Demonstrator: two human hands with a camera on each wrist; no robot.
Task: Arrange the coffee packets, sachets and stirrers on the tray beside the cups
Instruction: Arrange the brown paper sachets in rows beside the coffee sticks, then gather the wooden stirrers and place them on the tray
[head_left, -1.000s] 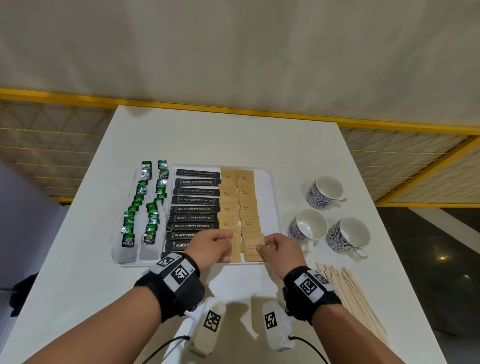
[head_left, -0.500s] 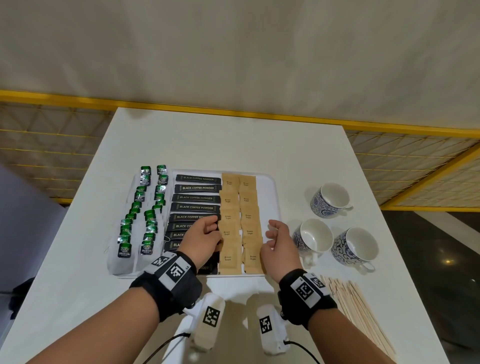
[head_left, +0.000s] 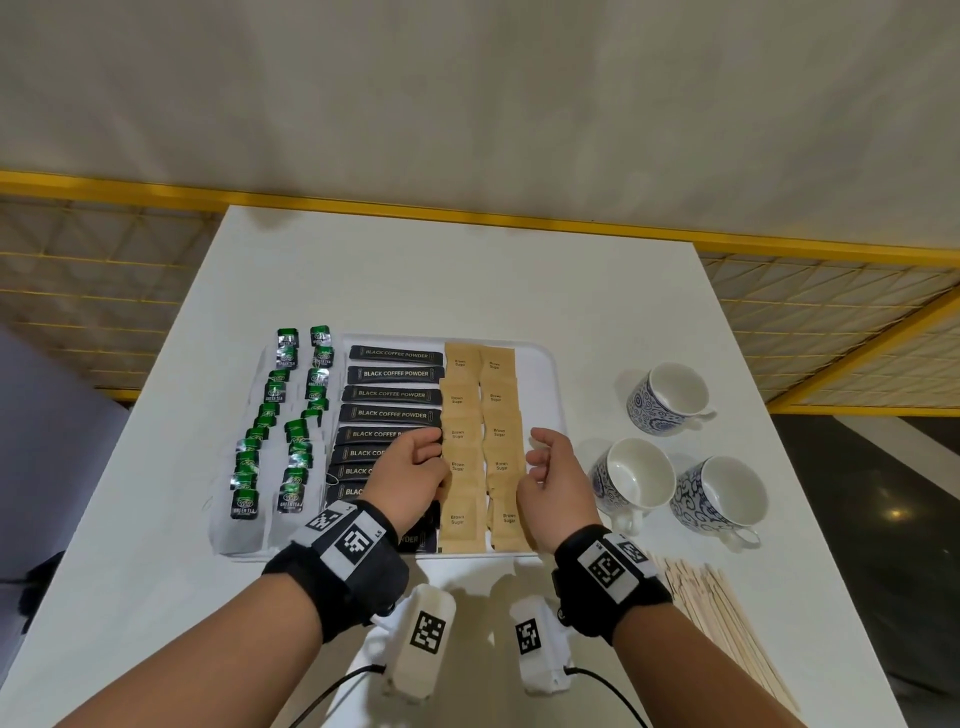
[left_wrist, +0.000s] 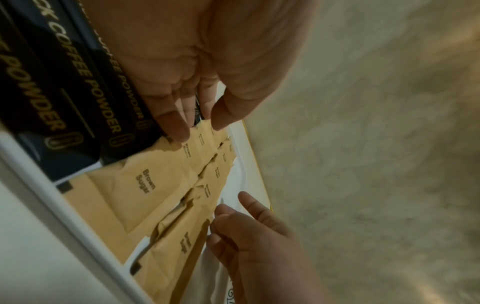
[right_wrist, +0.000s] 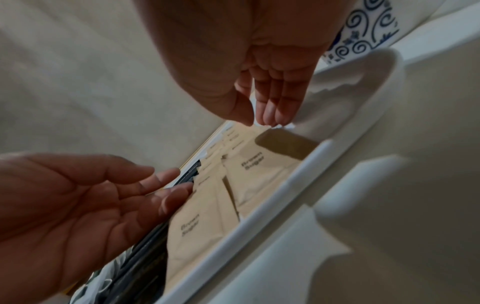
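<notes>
A white tray (head_left: 540, 384) holds green tea bags (head_left: 291, 415) on its left, black coffee powder sticks (head_left: 395, 374) in the middle and two columns of brown sugar sachets (head_left: 478, 400) on the right. My left hand (head_left: 421, 457) hovers over the coffee sticks at the sugar's left edge. Its straight fingertips (left_wrist: 179, 131) touch that edge in the left wrist view. My right hand (head_left: 545, 462) stands at the sugar's right edge, fingers (right_wrist: 270, 115) pointing down at the tray and holding nothing. Wooden stirrers (head_left: 727, 623) lie on the table at the near right.
Three blue-patterned cups (head_left: 670, 395) (head_left: 631, 478) (head_left: 719, 493) stand right of the tray, the nearest one close to my right hand. The white table (head_left: 467, 270) ends at a yellow rail at the back. Bare table lies beyond the tray.
Both hands left the nearest sugar sachets and moved farther up the tray. They now flank the two sugar columns with fingers relaxed.
</notes>
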